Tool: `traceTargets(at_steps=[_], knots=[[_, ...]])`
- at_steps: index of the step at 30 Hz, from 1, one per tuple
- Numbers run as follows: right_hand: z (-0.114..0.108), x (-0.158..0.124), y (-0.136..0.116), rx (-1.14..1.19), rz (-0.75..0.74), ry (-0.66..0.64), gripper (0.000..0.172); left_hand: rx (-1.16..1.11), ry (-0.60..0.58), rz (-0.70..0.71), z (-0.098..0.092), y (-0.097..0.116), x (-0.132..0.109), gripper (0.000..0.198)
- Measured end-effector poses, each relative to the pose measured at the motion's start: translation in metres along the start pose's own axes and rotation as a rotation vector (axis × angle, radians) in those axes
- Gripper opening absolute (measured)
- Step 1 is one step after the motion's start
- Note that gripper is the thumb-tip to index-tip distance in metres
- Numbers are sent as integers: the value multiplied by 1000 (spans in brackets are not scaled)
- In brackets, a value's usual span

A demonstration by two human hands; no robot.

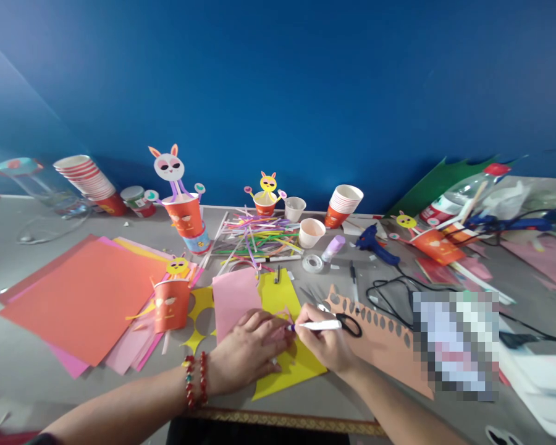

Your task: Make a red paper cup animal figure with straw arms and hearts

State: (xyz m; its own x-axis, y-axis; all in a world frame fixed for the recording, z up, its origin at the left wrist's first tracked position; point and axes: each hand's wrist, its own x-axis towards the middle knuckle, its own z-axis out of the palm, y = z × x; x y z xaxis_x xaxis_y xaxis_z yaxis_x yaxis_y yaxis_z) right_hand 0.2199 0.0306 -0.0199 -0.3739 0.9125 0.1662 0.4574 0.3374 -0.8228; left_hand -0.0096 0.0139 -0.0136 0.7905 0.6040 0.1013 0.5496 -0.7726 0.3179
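My left hand (245, 352) lies flat, fingers stretched out, over a pink sheet of paper (234, 293) and a yellow sheet (303, 364). Its fingertips press near a small pink piece, which they mostly cover. In my right hand (327, 349) is a white marker (323, 325), its dark purple tip pointing left, close to the left fingertips. What the tip touches is hard to make out. Black-handled scissors (351, 325) lie just right of the marker, beside a peach sheet (375, 343) with oval holes cut along its edge.
Coloured paper sheets (88, 296) spread at left beside an orange cup with a yellow paper rabbit (171, 306). Thin paper strips (259, 235), clear tape (313, 264) and a glue stick (333, 248) lie ahead. A blue glue gun (377, 246) trails a black cord at right.
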Motion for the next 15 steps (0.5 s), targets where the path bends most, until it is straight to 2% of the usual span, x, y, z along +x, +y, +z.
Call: traceTargets(at_steps=[15], knots=[[-1,1,-3,12,-6,24,18,10,15,-4,-2,1,0,56]])
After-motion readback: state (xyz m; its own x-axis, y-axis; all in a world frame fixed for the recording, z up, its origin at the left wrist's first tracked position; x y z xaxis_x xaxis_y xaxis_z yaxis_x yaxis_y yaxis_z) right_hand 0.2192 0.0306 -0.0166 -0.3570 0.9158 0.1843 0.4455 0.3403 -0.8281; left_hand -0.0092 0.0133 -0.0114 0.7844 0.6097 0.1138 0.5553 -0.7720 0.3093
